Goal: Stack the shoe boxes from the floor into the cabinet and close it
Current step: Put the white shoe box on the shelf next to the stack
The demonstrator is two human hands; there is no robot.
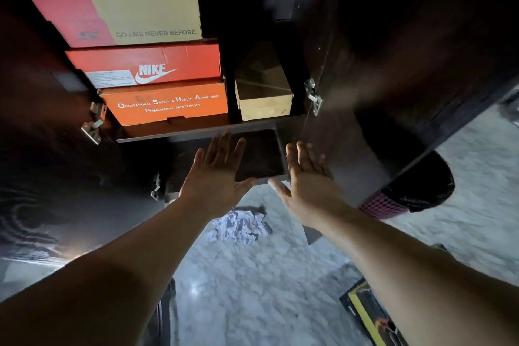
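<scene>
Step in hand: seating dark box (259, 153) on lower cabinet shelf, below orange stack (165, 102). Left hand (217, 174) and right hand (309, 177) spread flat, flanking near end. Next, likely: push home; yellow-black box (365, 314) remains on floor, near right.

I note matt cardboard on the orange box (165, 104), bright metal hinges (313, 95), dark wood-grain cabinet door (393, 70), glossy marbled floor (252, 275), crumpled paper (238, 226).
</scene>
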